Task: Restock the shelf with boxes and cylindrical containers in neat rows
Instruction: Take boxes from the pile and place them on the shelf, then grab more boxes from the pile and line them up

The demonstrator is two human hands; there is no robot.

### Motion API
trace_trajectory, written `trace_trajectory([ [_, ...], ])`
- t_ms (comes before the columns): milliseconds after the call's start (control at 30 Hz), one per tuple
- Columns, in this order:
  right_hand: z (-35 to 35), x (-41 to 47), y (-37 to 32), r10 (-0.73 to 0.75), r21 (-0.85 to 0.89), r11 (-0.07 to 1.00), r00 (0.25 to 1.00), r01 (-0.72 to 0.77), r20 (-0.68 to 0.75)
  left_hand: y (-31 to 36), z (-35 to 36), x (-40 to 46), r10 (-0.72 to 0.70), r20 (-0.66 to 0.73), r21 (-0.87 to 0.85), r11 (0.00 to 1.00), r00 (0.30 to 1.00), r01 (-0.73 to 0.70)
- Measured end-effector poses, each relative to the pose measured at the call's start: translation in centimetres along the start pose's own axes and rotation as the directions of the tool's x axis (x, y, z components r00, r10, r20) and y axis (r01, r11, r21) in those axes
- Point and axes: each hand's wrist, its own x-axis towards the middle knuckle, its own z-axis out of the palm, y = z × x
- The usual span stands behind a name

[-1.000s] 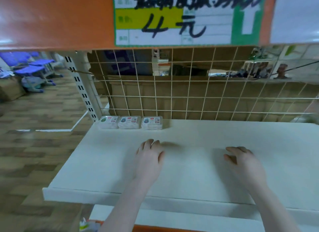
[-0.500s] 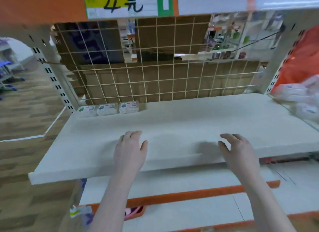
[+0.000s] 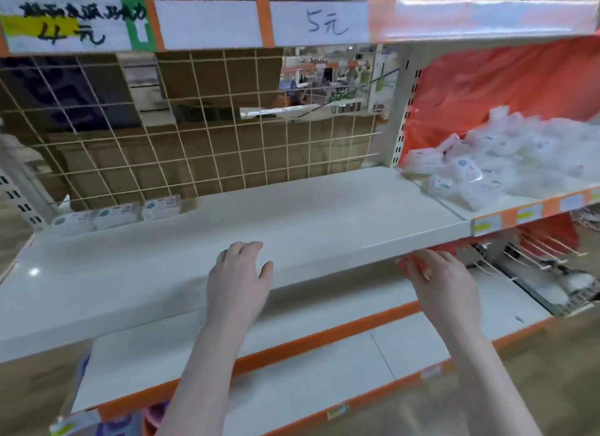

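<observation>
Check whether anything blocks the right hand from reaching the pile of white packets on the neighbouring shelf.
Nothing visible blocks it. The right hand hangs below the white shelf's front edge; the packet pile lies up and to its right, in the open. Both hands are empty.

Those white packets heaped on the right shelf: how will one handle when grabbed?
The white packets look small and flat, so probably light. The glossy clear wrap suggests they may be slippery and crinkle under a grip. They lie in a loose heap, so pulling one will likely shift its neighbours.

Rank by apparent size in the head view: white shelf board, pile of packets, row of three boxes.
1. white shelf board
2. pile of packets
3. row of three boxes
The pile sits no nearer than the boxes, so this ranking seems safe.
</observation>
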Motion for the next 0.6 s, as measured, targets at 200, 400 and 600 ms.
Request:
trace_trajectory([
  [200,-3.9,3.5,9.8,0.083,-0.03,0.996,0.996,-0.082,0.024,9.3,4.7,1.2,0.012,0.021,-0.016,1.0,1.0,-0.011],
  [400,-8.3,8.1,21.2,0.146,-0.035,0.989,0.989,-0.146,-0.002,21.6,11.5,2.5,0.05,0.046,-0.084,0.995,0.998,-0.046],
  [600,-10.2,11.7,29.2,0.164,-0.059,0.985,0.987,-0.163,0.004,29.8,16.6,4.2,0.051,0.072,-0.108,0.993,0.996,-0.043],
])
